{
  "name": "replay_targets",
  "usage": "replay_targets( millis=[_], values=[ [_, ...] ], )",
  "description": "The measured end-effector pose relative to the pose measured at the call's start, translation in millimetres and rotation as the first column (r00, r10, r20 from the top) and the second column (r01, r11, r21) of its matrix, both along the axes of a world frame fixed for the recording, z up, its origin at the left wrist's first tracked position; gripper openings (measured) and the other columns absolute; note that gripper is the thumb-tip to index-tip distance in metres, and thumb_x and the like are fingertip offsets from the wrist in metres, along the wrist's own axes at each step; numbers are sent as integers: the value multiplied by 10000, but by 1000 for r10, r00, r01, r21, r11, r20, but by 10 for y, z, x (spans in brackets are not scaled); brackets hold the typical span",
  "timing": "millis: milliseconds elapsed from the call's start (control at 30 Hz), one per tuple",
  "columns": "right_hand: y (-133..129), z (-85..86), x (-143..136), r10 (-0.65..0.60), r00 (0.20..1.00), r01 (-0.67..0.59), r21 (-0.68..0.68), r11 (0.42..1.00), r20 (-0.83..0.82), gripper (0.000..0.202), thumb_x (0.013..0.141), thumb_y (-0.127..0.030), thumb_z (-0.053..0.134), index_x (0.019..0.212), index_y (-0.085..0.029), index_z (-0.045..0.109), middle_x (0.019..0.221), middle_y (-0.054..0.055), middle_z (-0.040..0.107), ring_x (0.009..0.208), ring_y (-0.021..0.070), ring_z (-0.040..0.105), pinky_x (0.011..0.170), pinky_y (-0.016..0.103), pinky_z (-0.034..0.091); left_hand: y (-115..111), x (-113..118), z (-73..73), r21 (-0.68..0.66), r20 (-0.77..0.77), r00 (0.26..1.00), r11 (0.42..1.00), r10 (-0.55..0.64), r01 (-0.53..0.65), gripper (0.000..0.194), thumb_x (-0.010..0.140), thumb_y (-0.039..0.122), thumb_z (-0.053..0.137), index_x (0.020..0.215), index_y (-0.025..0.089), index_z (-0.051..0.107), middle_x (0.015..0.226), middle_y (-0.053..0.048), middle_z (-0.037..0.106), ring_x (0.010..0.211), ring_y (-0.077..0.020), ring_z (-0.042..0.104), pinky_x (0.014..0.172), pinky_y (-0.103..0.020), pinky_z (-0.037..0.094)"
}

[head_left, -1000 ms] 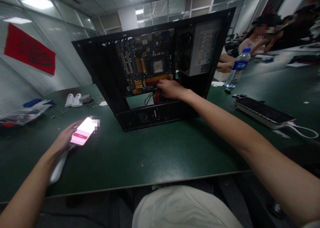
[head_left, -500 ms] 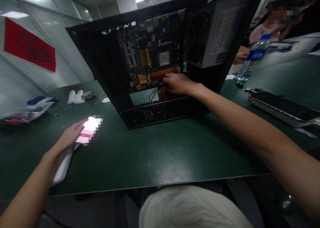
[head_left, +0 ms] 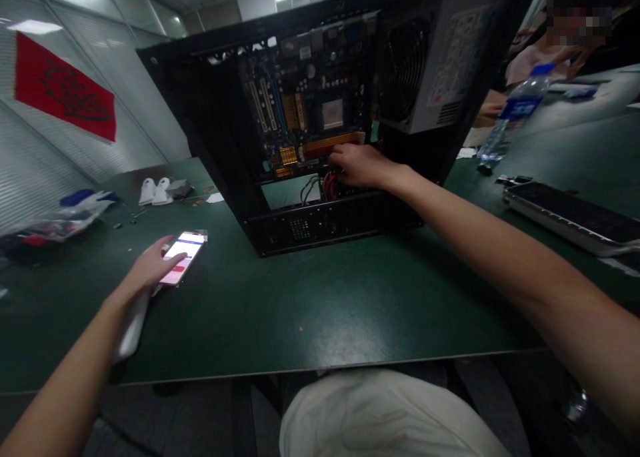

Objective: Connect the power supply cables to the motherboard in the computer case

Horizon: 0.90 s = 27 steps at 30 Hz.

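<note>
A black computer case (head_left: 310,225) stands open towards me on the green table (head_left: 240,310). Inside it are a motherboard (head_left: 313,120), a power supply (head_left: 443,77) and coloured cables (head_left: 327,185). My right hand (head_left: 363,165) reaches into the case at the motherboard's lower edge, just above the cables. Its fingers are curled, and what they grip, if anything, is hidden. To the left of the case, my left hand (head_left: 150,265) is at a lit smartphone (head_left: 186,251), fingers at its left edge and thumb over the screen. A white object (head_left: 131,333) lies partly beneath my left forearm.
On the right are a water bottle (head_left: 517,113) and a metal-sided device with a dark top (head_left: 575,217). Another person (head_left: 540,70) sits beyond them. At the left lie a plastic bag of parts (head_left: 60,227) and white objects (head_left: 154,191). The table's near edge (head_left: 310,371) is before my lap.
My left thumb has come over the smartphone's screen, which shows a different page. My right hand stays at nearly the same place in the case. The view has shifted slightly.
</note>
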State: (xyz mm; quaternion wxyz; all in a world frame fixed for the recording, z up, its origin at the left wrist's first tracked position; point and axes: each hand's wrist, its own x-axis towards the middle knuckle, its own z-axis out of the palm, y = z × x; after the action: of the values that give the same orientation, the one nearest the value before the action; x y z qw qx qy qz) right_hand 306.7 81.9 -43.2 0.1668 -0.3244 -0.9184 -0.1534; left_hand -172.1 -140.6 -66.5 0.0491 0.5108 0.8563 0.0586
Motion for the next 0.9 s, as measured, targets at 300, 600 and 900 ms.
replay_targets(
  millis=[300,600,900],
  values=[
    [-36,22,-3,-18,1000,18,-25,1000,2,322,866,-209,590,1175,-137,647,1229,151,637,1066,295,596,694,341,388,-35,86,16,1,60,997,998,58,-58,757,937,511,503,1558,105,357,1504,-268,495,1361,-399,521,1098,-536,428],
    [-11,-3,7,-24,999,23,-55,998,-28,318,871,-222,596,1177,-151,649,1220,149,621,1076,308,581,727,350,401,-130,-33,-14,73,121,993,997,12,-21,705,949,509,458,1565,176,372,1441,-229,559,1291,-387,571,1037,-521,480],
    [-23,6,32,-58,998,57,-74,996,-22,326,885,-233,572,1201,-181,628,1254,129,611,1080,304,571,765,366,414,-172,133,23,140,167,984,986,62,-86,719,921,522,511,1557,205,398,1297,-193,641,1088,-350,655,935,-528,539]
  ],
)
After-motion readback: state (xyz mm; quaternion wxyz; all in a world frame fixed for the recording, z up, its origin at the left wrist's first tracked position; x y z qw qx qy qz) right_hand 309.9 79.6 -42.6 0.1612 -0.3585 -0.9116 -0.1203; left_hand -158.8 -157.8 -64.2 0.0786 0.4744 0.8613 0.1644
